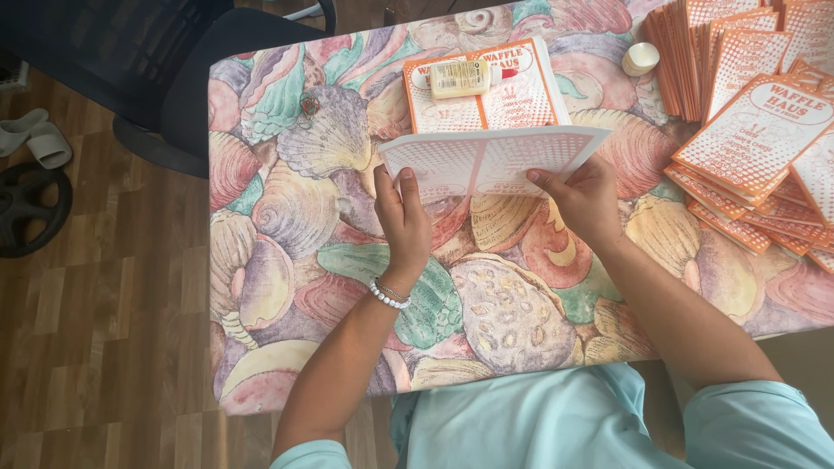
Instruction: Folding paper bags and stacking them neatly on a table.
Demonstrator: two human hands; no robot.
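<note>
I hold a flat orange-and-white printed card (486, 158) above the table, tilted toward me. My left hand (402, 221) grips its near left edge and wears a bead bracelet. My right hand (584, 198) pinches its near right edge. Just behind the card lies a small stack of the same cards (512, 95), with a pale yellow glue bottle (460, 78) lying across the top.
The table (295, 260) has a pastel seashell-pattern cover. Many orange cards (756, 130) are fanned and piled at the right, with a small white cap (641, 58) beside them. A dark office chair (174, 61), slippers (35, 139) and a black weight plate (26, 208) are at the left on the wood floor.
</note>
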